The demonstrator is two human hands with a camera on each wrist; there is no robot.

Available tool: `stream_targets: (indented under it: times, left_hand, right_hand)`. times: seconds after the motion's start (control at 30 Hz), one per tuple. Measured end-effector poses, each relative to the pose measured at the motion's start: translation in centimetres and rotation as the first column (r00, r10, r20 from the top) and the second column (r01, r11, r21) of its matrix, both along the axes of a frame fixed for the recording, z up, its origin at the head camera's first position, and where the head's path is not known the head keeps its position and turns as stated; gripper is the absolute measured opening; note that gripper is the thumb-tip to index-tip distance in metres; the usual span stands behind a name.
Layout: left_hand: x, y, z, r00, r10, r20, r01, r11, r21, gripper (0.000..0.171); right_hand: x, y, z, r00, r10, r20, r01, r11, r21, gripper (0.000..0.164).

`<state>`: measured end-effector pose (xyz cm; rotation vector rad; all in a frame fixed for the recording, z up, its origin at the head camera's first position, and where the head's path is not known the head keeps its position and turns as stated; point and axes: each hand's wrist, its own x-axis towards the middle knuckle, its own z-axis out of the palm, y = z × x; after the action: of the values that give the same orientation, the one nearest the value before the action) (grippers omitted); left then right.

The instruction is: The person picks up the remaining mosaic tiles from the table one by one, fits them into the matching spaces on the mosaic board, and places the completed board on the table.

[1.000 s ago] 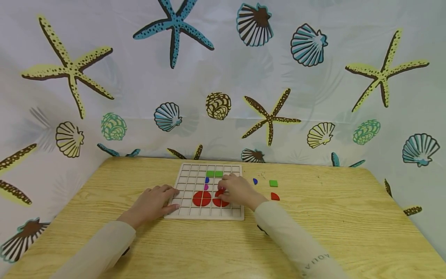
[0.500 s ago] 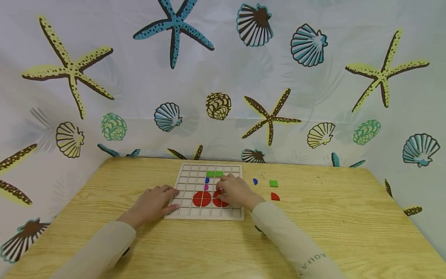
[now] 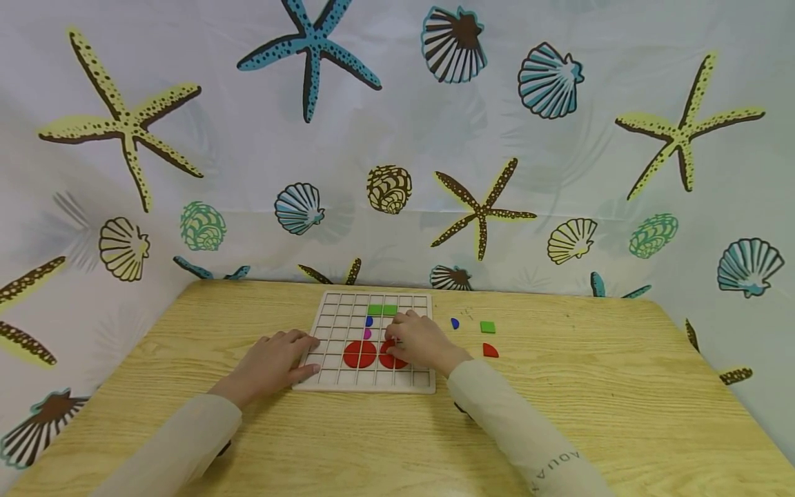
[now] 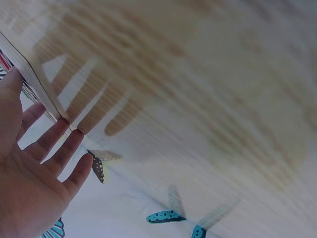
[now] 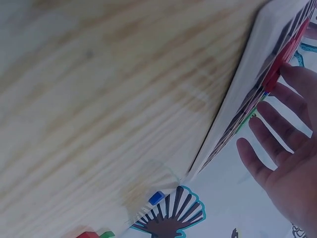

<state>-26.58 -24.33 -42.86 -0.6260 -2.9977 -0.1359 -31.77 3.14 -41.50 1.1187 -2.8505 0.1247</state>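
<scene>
Red, rounded pieces [image 3: 366, 359] lie on the flat, pale gridded board [image 3: 341, 321].

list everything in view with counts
Gridded rectangular board: 1, white, on table
Flat round shapes: 2, red, board's near half
Flat squares: 2, green, board's far half
Small flat pieces: 2, blue and pink, mid board
Half-disc: 1, blue, right of board
Loose square: 1, green, right of board
Quarter-disc: 1, red, right of board
Wooden table: 1, yellowish, under board
Patterned cloth: 1, white, behind table
Sleeves: 2, beige, forearms
Left hand: 1, board's left edge
Right hand: 1, over right round shape
</scene>
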Motion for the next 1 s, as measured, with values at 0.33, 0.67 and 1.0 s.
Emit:
stream_targets:
  times: [0.33, 0.67, 1.0]
  left_hand:
    - [0.01, -0.02, 0.05, 1.0, 0.001, 0.0, -0.001, 1.0, 0.001, 0.05]
    - [0.06, 0.09, 0.08, 1.0, -0.002, 0.004, 0.002, 1.0, 0.008, 0.05]
    - [0.24, 0.2, 0.42, 1.0, 0.009, 0.015, -0.01, 1.0, 0.007, 0.051]
  right_hand:
    - [-0.14, 0.12, -0.1, 1.0, 0.003, 0.008, -0.003, 1.0, -0.003, 0.021]
    - [0.03, 0.53, 0.08, 0.999, -0.014, 0.039, 0.015, 0.999, -0.031, 0.021]
    - [-0.19, 0.53, -0.13, 0.999, -0.013, 0.043, 0.014, 0.999, -0.038, 0.021]
